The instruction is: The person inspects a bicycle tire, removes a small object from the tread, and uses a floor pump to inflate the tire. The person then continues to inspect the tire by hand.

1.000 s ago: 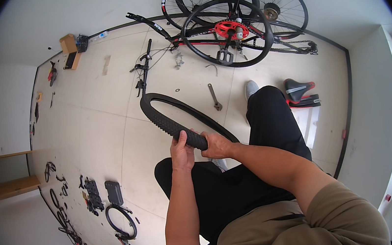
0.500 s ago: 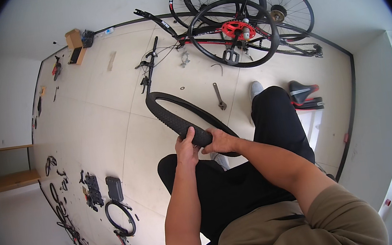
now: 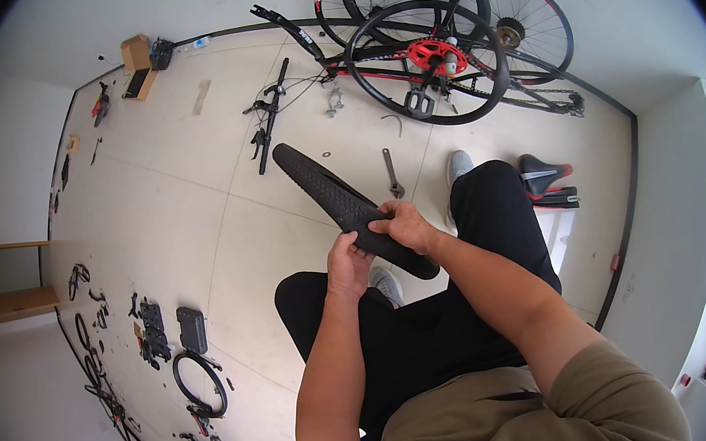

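Observation:
Between my knees I hold a black knobby bicycle tire point(image 3: 312, 178), turned nearly edge-on so its tread faces up. My left hand point(image 3: 349, 265) grips its near left side, thumb on the tread. My right hand point(image 3: 407, 228) is closed over the tire just to the right, its thumb pressed on the rubber. Fingers under the tire are partly hidden. On the floor beyond lies an adjustable wrench point(image 3: 392, 174). A handlebar point(image 3: 272, 115) with brake levers and cables lies farther off to the left of it.
A bicycle frame with a red chainring point(image 3: 436, 59) and several wheels leans by the far wall. A saddle point(image 3: 543, 173) lies right of my knee. At the left are a toolbox point(image 3: 192, 329), a small wheel point(image 3: 200, 384), scattered parts and an open cardboard box point(image 3: 137, 60).
The tire has turned from showing its open loop to nearly edge-on. My right hand has shifted up and right over the tread; both hands keep hold of it.

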### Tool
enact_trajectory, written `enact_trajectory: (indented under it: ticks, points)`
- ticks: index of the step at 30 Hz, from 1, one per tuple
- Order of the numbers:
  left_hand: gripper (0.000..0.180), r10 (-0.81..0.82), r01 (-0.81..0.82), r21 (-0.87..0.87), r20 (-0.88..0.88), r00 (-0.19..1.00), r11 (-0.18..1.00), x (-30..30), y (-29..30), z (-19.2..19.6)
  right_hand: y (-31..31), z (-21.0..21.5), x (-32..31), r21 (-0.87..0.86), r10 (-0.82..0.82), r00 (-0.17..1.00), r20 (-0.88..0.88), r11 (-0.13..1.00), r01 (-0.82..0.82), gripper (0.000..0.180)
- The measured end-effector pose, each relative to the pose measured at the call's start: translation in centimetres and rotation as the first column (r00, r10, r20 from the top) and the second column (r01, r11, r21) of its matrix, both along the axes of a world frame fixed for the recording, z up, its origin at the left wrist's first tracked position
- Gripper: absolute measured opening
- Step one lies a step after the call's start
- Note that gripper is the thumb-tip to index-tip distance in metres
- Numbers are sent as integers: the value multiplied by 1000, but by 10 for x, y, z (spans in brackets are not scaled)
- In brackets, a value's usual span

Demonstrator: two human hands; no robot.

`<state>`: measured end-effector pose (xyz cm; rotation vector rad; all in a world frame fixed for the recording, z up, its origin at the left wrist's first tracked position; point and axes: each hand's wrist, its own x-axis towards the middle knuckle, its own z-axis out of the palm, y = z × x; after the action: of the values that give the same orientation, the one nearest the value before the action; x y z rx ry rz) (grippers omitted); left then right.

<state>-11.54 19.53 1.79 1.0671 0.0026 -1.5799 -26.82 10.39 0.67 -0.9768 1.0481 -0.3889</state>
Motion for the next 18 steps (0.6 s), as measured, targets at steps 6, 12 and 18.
enact_trajectory:
  ticks: [6,12,18]
  points:
    - [26,11,-7,-21,238,971,1000,-9,1,-10,-4,-1,-2,54,-54,998,11,997,53,32]
    - [25,56,-104,93,419,906,990,-15,-1,-20,-4,-10,0,71,-72,996,48,995,68,25]
    - [24,92,-165,110,482,871,980,-16,-7,-18,-5,-9,0,307,-156,968,198,947,90,28]
